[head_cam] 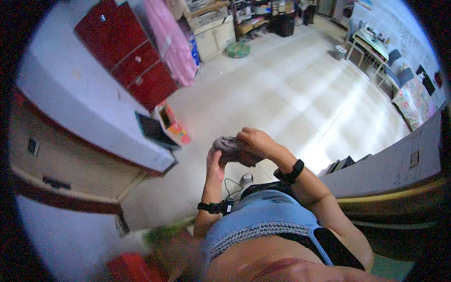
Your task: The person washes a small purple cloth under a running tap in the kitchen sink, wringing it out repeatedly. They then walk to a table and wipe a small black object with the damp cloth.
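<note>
A crumpled dark grey-brown cloth (230,149) is held up in front of my body, well above the pale tiled floor (282,105). My left hand (215,163) grips its left end, with the thumb showing on the near side. From the right, my right hand (260,141) has its fingers bent over the upper right part of the same cloth. A lower edge of the fabric hangs below the right hand. Its exact kind cannot be made out. Black bands circle both wrists, and a thin cable loops near the left one.
At left stand a red cabinet (116,46), a hanging pink cloth (172,49), a colourful carton (178,128) and a dark flat panel (153,128). Farther off are a green round cushion (238,49), a bin (339,52) and a table (370,40). Door frames flank me.
</note>
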{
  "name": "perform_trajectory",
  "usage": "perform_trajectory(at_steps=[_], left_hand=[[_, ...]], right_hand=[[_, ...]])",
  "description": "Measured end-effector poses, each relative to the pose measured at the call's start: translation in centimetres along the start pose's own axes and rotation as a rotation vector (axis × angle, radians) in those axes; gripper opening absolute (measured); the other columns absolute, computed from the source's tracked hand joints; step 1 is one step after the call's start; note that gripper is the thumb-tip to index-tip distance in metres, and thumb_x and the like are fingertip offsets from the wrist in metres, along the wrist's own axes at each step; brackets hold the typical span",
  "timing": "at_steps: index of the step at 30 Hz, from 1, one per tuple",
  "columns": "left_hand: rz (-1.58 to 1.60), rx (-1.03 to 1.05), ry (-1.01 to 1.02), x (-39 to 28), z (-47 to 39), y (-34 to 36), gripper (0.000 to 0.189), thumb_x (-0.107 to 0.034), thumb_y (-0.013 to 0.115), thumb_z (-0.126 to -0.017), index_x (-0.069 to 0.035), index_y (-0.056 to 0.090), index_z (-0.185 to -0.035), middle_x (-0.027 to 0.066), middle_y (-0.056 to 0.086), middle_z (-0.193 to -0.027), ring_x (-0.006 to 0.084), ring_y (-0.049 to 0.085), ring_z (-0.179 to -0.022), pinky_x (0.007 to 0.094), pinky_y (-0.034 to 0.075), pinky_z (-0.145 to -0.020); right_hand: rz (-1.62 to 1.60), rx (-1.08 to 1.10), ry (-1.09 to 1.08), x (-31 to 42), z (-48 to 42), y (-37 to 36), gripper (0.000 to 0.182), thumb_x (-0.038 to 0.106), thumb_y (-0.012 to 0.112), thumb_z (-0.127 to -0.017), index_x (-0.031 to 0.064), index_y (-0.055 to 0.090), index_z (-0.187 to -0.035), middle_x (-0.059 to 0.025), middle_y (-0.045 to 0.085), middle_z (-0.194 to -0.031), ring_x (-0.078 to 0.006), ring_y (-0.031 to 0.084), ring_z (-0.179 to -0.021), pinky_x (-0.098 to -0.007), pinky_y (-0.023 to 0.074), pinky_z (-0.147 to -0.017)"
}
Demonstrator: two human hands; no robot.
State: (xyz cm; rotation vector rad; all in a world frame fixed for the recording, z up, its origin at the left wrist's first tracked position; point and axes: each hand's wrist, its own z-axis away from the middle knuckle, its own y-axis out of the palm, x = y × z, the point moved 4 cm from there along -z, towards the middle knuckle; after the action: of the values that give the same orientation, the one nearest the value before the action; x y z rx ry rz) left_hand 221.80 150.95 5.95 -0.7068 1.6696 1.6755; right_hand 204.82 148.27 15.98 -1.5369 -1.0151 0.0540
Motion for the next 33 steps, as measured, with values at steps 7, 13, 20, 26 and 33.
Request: perform_trajectory(at_steps=[7, 13, 20, 26, 33], left_hand=[[-0.355, 0.304, -0.025, -0.2, -17.5, 5.6, 0.045, -0.002, 0.054, -0.068, -0.003, 0.048, -0.112, 0.009, 0.054, -0.108, 0.019, 0.052, -0.102, 0.0336, 0.041, -0.091], [-0.854, 0.564, -0.003, 3.5, -26.0, 15.6, 0.045, -0.001, 0.051, -0.067, -0.004, 0.049, -0.112, 0.0125, 0.059, -0.104, 0.0241, 0.058, -0.095, 0.034, 0.045, -0.085], [-1.293, 1.445, 0.575, 12.1, -26.4, 32.9, 0.055, -0.006, 0.058, -0.07, -0.016, 0.045, -0.123, 0.0137, 0.044, -0.127, 0.035, 0.056, -0.097, 0.0398, 0.049, -0.08], [-1.238, 1.354, 0.389, 17.2, -32.2, 40.7, 0.066, -0.013, 0.063, -0.073, -0.017, 0.034, -0.132, 0.0117, 0.035, -0.135, 0.0332, 0.048, -0.112, 0.0405, 0.046, -0.087], [-1.127, 0.972, 0.509, 21.9, -39.0, 46.8, 0.067, -0.015, 0.067, -0.069, -0.005, 0.033, -0.125, 0.0158, 0.031, -0.133, 0.032, 0.044, -0.114, 0.0375, 0.045, -0.088]], right_hand=[[0.05, 0.017, 0.301, -10.5, -4.3, -6.0, 0.039, 0.02, 0.073, -0.063, 0.008, 0.054, -0.095, -0.0115, 0.056, -0.09, -0.0329, 0.056, -0.083, -0.0396, 0.0471, -0.071], [-0.057, -0.113, 0.567, -19.4, 0.9, -9.2, 0.026, 0.016, 0.07, -0.068, 0.0084, 0.06, -0.091, -0.0116, 0.056, -0.088, -0.0315, 0.055, -0.081, -0.0378, 0.0467, -0.073], [0.178, -0.311, 0.659, -32.6, 4.9, -11.1, 0.02, 0.011, 0.061, -0.073, 0.0088, 0.06, -0.093, -0.0124, 0.061, -0.09, -0.031, 0.057, -0.086, -0.0381, 0.0473, -0.073], [-0.239, -0.47, 0.632, -43.3, 6.4, -17.4, 0.047, 0.013, 0.06, -0.08, 0.0029, 0.044, -0.122, -0.0126, 0.05, -0.118, -0.0205, 0.047, -0.108, -0.032, 0.0393, -0.09], [-0.717, -0.757, 0.504, -48.7, 5.5, -27.1, 0.035, 0.009, 0.057, -0.08, 0.0059, 0.052, -0.114, -0.0109, 0.053, -0.114, -0.0259, 0.049, -0.108, -0.0344, 0.0386, -0.092]])
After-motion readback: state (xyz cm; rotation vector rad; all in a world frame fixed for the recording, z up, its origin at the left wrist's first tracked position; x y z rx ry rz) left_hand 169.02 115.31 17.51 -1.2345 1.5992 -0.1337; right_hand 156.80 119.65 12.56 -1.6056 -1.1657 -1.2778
